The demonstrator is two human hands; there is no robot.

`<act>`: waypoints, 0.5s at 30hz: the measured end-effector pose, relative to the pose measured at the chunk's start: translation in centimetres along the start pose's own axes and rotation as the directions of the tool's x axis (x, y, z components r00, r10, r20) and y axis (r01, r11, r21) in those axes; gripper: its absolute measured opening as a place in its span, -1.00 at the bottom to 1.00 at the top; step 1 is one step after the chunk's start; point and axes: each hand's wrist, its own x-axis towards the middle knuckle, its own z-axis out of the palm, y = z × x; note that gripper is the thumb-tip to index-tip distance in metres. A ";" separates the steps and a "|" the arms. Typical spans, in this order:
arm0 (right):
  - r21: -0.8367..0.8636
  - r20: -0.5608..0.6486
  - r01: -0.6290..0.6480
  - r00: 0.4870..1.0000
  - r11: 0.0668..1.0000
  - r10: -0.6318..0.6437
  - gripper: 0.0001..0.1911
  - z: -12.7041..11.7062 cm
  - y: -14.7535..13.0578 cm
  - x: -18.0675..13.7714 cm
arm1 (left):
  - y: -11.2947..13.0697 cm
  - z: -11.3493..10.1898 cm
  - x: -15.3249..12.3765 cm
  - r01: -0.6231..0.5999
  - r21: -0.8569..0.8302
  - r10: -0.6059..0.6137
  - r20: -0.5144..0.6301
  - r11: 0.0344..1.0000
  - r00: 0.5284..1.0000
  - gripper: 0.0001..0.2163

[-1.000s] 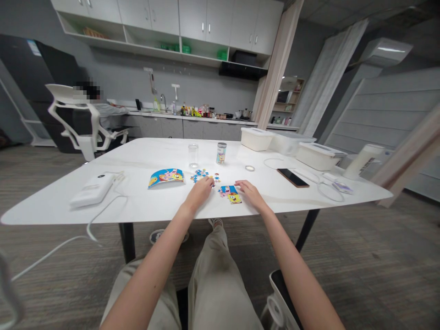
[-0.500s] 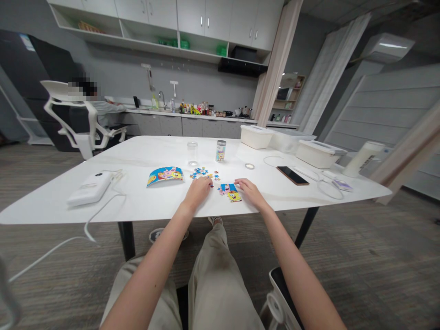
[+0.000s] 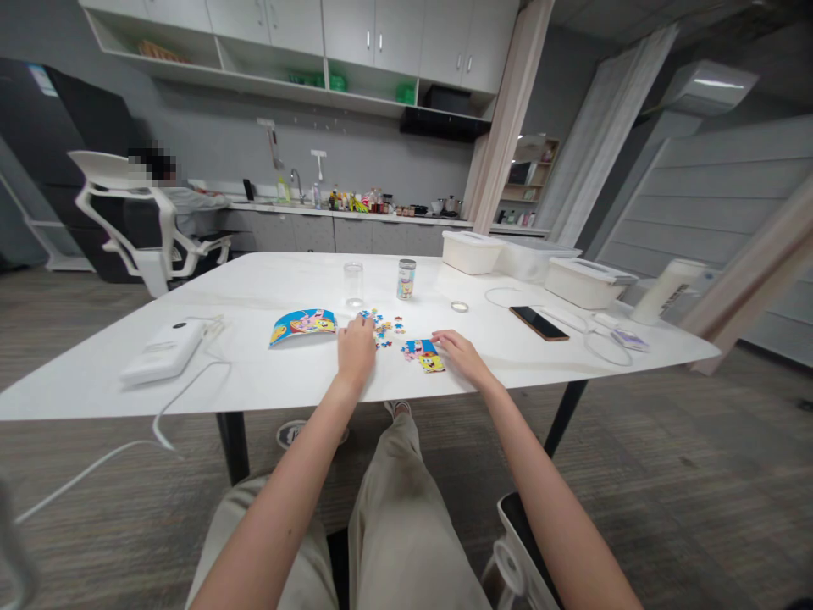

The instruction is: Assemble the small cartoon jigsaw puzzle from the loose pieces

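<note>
My left hand [image 3: 356, 349] reaches over the left side of a scatter of loose jigsaw pieces [image 3: 384, 329], its bent fingertips down among them and partly hidden by the hand. The hand looks loosely open, with no piece visible in it. To the right lies a partly joined jigsaw puzzle [image 3: 424, 352] with blue, pink and yellow cartoon parts. My right hand [image 3: 458, 352] rests at its right edge, fingers stretched and touching its upper right corner. A curved picture sheet [image 3: 303, 327] with a similar cartoon stands left of my left hand.
Behind the pieces are a clear jar [image 3: 354, 285], a cartoon-labelled can [image 3: 406, 280] and a ring-shaped lid [image 3: 459, 307]. A phone [image 3: 539, 324], cables and white bins [image 3: 471, 253] lie right. A white device [image 3: 163, 352] sits left. Someone sits on a chair [image 3: 158, 229] at the back left.
My left hand has moved left and away from me, from the near side of the loose pieces onto their left side. My right hand stays by the joined puzzle.
</note>
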 end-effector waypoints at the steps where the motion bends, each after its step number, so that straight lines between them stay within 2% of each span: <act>1: 0.000 0.000 0.000 1.000 1.000 0.000 -0.71 0.0 0.0 0.0 | -0.1 -0.1 -0.1 0.105 0.021 -0.104 -0.022 0.994 0.994 -0.71; 3: -0.001 0.000 0.001 1.000 1.000 -0.001 -0.71 0.0 0.0 0.0 | -0.3 -0.3 -0.3 0.259 0.023 -0.259 -0.024 0.965 0.966 -0.71; 5: 0.001 0.002 0.001 1.000 1.000 -0.001 -0.71 0.0 0.0 0.0 | -0.5 -0.3 -0.4 0.307 -0.002 -0.307 0.004 0.952 0.952 -0.72; 8: 0.008 0.002 -0.002 1.000 1.000 0.002 -0.71 0.0 -0.1 0.0 | -0.9 -0.6 -0.5 0.293 -0.016 -0.293 -0.003 0.956 0.956 -0.71; 12: 0.009 0.003 0.000 1.000 1.000 0.000 -0.71 0.0 -0.4 -0.1 | -2.0 -1.6 -0.9 0.304 -0.003 -0.302 -0.104 0.953 0.948 -0.70; 15: 0.011 0.004 -0.004 1.000 1.000 0.004 -0.71 0.1 -0.6 -0.1 | -2.9 -2.2 -1.5 0.264 -0.071 -0.268 -0.054 0.962 0.962 -0.76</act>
